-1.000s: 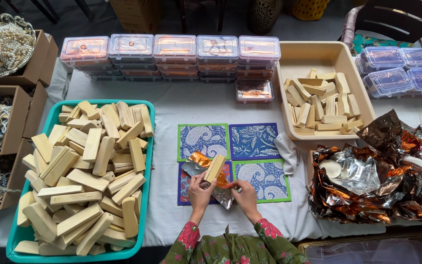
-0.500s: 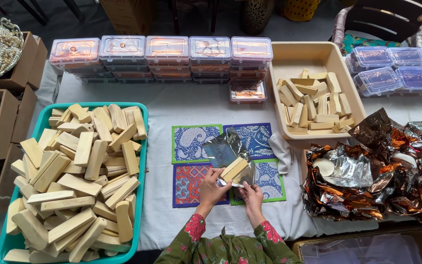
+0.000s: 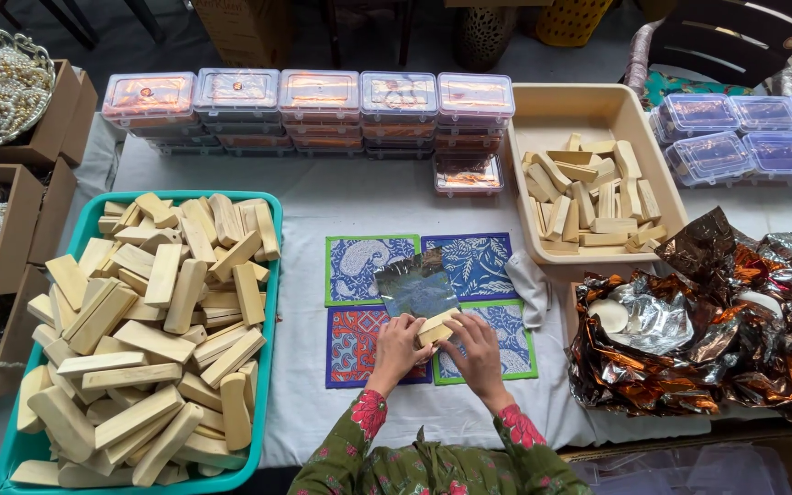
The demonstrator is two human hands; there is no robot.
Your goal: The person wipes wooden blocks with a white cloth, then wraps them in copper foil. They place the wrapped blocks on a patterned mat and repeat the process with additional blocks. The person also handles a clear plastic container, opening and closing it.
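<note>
A person seen from above works at a white-covered counter (image 3: 368,197). At 6 o'clock, both hands meet over four patterned fabric mats (image 3: 359,268). The left hand (image 3: 398,346) and the right hand (image 3: 475,348) together pinch a pale wooden block (image 3: 436,327); each grip is clenched on that block, fingers curled round its ends. The block lies on the lower edge of a shiny foil sheet (image 3: 416,286), which is spread on the mats just towards 12 o'clock of the hands.

At 9 o'clock a teal tub (image 3: 269,302) is heaped with many similar wooden blocks. At 1 o'clock a beige tray (image 3: 543,110) holds a smaller pile of blocks. At 12 o'clock stands a row of stacked clear lidded boxes (image 3: 318,101), and more clear boxes (image 3: 735,124) sit at 2 o'clock. At 3 o'clock lies a crumpled heap of copper and silver foil (image 3: 735,339). Cardboard boxes (image 3: 25,197) with beads and strings line the edge at 9 to 10 o'clock.

Risks, as a judgement: the foil looks thin and creased, so a hard corner of the block could tear it if pressed or dragged. The sheet lies loose on the mats and could slide askew under the block, leaving one end uncovered. The block could also slip from the fingertips.
</note>
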